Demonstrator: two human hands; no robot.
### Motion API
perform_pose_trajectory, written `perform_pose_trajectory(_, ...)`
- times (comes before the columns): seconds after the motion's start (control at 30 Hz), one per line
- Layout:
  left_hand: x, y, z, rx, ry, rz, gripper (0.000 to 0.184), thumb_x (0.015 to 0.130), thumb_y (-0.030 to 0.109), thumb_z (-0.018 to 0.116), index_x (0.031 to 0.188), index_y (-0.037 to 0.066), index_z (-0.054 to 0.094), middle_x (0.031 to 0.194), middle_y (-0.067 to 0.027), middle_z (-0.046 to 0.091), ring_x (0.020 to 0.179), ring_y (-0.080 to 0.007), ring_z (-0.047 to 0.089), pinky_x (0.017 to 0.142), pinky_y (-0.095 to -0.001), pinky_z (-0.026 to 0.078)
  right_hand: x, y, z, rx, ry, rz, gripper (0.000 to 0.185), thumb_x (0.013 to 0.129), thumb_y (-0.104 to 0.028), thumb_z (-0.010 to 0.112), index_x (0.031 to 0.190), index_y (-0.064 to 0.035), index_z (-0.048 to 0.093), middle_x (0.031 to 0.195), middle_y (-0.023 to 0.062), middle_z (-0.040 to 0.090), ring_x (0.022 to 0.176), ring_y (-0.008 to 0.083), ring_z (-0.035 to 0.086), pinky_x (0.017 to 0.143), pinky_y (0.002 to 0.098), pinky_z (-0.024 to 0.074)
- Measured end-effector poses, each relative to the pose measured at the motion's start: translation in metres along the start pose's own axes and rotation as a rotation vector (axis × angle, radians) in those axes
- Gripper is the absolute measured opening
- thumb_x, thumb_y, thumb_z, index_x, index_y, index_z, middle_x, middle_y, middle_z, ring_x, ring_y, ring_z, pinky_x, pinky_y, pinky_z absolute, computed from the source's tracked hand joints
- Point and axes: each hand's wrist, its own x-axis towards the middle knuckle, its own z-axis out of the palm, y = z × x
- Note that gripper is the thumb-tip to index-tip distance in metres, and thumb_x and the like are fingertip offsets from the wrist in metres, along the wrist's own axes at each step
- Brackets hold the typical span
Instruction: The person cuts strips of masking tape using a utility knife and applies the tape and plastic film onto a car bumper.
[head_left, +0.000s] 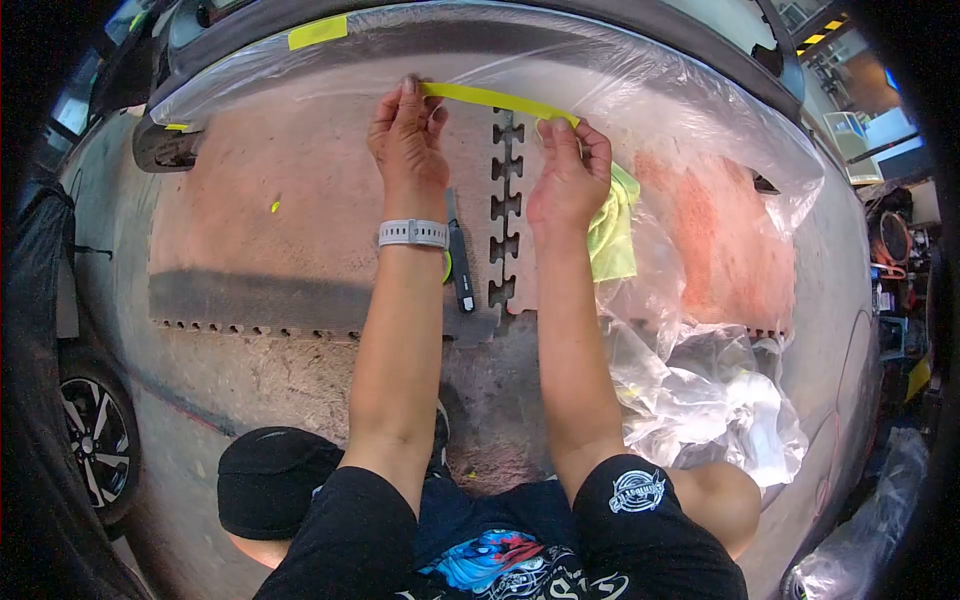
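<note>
A strip of yellow masking tape (495, 99) is stretched between my two hands, in front of clear plastic film (640, 75) that hangs along the dark car panel (240, 45). My left hand (408, 135) pinches the strip's left end between thumb and fingertips. At the other end, my right hand (572, 170) is closed on the tape, with the palm side partly hidden. Another piece of yellow tape (318, 32) sticks to the film at upper left. A yellow-green cloth (612, 235) lies beyond my right wrist. By my left forearm rests a black, slim-handled tool (460, 265).
Interlocking foam mats (270, 230) cover the floor, with dusty orange patches. Crumpled clear plastic (710, 390) lies by my right knee. A car wheel (97, 440) stands at far left, and a hose (835, 430) runs along the right.
</note>
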Motion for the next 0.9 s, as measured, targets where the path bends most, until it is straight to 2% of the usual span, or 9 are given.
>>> perform_pose_trajectory(0.1, 0.001, -0.001, 0.000, 0.008, 0.002, 0.011, 0.010, 0.097, 0.016, 0.072, 0.105, 0.010, 0.071, 0.101, -0.0053, 0.075, 0.088, -0.0192, 0.072, 0.074, -0.0310, 0.058, 0.000, -0.005, 0.001, 0.035, -0.006, 0.019, 0.016, 0.091, 0.007, 0.071, 0.101, -0.0025, 0.061, 0.114, 0.0093, 0.063, 0.099, 0.0202, 0.065, 0.096, 0.0359, 0.0566)
perform_pose_trajectory(0.2, 0.001, -0.001, -0.002, 0.023, -0.012, 0.018, 0.010, 0.097, 0.016, 0.073, 0.104, 0.010, 0.072, 0.101, -0.0052, 0.075, 0.088, -0.0193, 0.072, 0.073, -0.0310, 0.059, -0.005, -0.005, 0.004, -0.084, 0.031, -0.029, 0.014, 0.092, 0.005, 0.070, 0.100, -0.0030, 0.061, 0.114, 0.0088, 0.064, 0.103, 0.0195, 0.063, 0.097, 0.0342, 0.0540)
perform_pose_trajectory(0.27, 0.001, -0.001, -0.002, 0.018, -0.024, 0.026, 0.009, 0.097, 0.016, 0.073, 0.103, 0.010, 0.072, 0.100, -0.0050, 0.076, 0.089, -0.0194, 0.072, 0.072, -0.0305, 0.059, -0.008, -0.001, 0.004, -0.154, 0.013, -0.176, 0.014, 0.092, 0.005, 0.070, 0.099, -0.0034, 0.062, 0.118, 0.0092, 0.065, 0.106, 0.0185, 0.061, 0.097, 0.0325, 0.0519)
perform_pose_trajectory(0.5, 0.000, 0.000, -0.001, 0.029, 0.014, 0.014, 0.009, 0.097, 0.015, 0.073, 0.104, 0.011, 0.072, 0.100, -0.0046, 0.075, 0.086, -0.0183, 0.071, 0.072, -0.0292, 0.058, 0.000, -0.011, 0.002, -0.133, -0.044, -0.143, 0.013, 0.092, 0.004, 0.070, 0.100, -0.0034, 0.062, 0.123, 0.0115, 0.066, 0.110, 0.0173, 0.061, 0.096, 0.0308, 0.0504)
perform_pose_trajectory(0.57, 0.001, 0.000, -0.002, 0.013, 0.006, -0.009, 0.009, 0.097, 0.016, 0.073, 0.104, 0.011, 0.072, 0.100, -0.0040, 0.075, 0.084, -0.0175, 0.071, 0.071, -0.0283, 0.057, 0.006, -0.011, 0.003, -0.127, -0.052, -0.140, 0.013, 0.092, 0.002, 0.072, 0.099, -0.0039, 0.062, 0.120, 0.0112, 0.069, 0.104, 0.0153, 0.063, 0.093, 0.0280, 0.0513)
perform_pose_trajectory(0.7, 0.000, 0.000, 0.001, 0.018, 0.034, -0.016, 0.010, 0.096, 0.016, 0.073, 0.105, 0.011, 0.072, 0.100, -0.0033, 0.075, 0.085, -0.0173, 0.071, 0.070, -0.0273, 0.056, 0.014, -0.011, 0.005, 0.013, -0.097, -0.102, 0.012, 0.092, 0.002, 0.071, 0.099, -0.0032, 0.063, 0.121, 0.0144, 0.069, 0.102, 0.0167, 0.064, 0.094, 0.0315, 0.0527)
perform_pose_trajectory(0.77, -0.001, 0.001, 0.000, 0.016, 0.029, -0.014, 0.011, 0.096, 0.016, 0.074, 0.106, 0.011, 0.072, 0.100, -0.0026, 0.075, 0.086, -0.0173, 0.071, 0.069, -0.0271, 0.056, 0.015, -0.014, 0.009, 0.057, -0.073, -0.035, 0.012, 0.091, 0.002, 0.072, 0.096, -0.0029, 0.063, 0.112, 0.0141, 0.070, 0.101, 0.0195, 0.066, 0.093, 0.0358, 0.0544)
perform_pose_trajectory(0.9, 0.002, 0.000, -0.003, 0.018, 0.004, -0.015, 0.012, 0.095, 0.016, 0.074, 0.106, 0.012, 0.072, 0.100, -0.0024, 0.075, 0.088, -0.0172, 0.072, 0.070, -0.0274, 0.056, 0.022, -0.010, 0.008, 0.163, -0.066, 0.011, 0.012, 0.090, 0.003, 0.073, 0.092, -0.0025, 0.063, 0.103, 0.0125, 0.070, 0.097, 0.0207, 0.067, 0.090, 0.0362, 0.0561)
